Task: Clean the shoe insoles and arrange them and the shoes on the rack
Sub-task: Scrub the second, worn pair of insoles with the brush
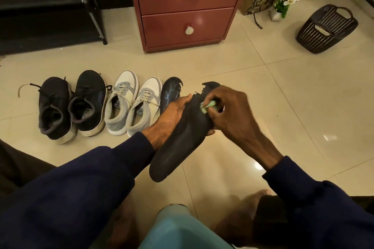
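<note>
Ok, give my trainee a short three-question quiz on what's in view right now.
1. True or false: the left hand holds the dark insole.
2. What does the right hand press on that insole? A) brush B) green cloth C) nothing
3. How many shoes stand on the floor?

Key: 1 true. 2 B. 3 four: a black pair and a grey-white pair, with a second insole lying beside them.
</note>
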